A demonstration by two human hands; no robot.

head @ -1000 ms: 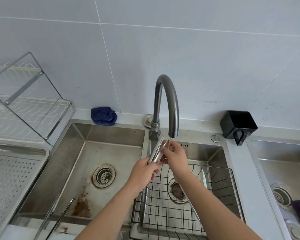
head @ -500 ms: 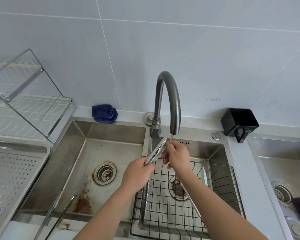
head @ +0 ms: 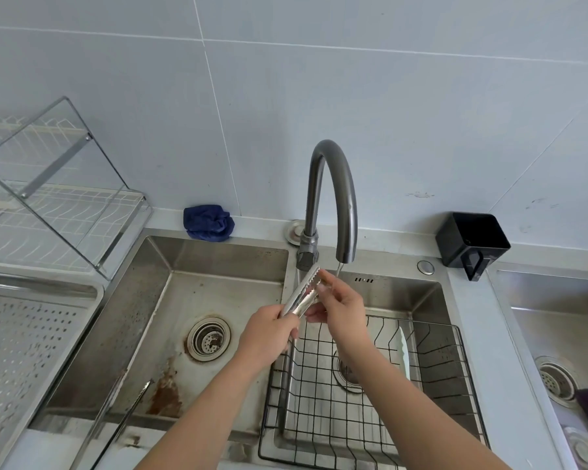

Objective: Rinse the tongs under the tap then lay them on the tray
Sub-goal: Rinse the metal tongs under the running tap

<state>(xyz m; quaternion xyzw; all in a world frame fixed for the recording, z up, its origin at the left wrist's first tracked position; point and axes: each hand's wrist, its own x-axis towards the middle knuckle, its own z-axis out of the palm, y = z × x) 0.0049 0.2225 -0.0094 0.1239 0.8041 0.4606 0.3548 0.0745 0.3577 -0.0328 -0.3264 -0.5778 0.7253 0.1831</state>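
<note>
Gripping tongs (head: 302,295) by handle in left hand (head: 269,334), pinching toothed tips with right hand (head: 342,308) just left of tap (head: 348,198) outlet. Could slip from wet grip, drop into near wire basket (head: 421,322).

Two hands (head: 269,330), one pair of serrated tongs (head: 299,296), one tap (head: 333,184), three sink basins (head: 224,262), three drains (head: 208,338), one wire basket (head: 418,324), one perforated tray (head: 31,334).
</note>
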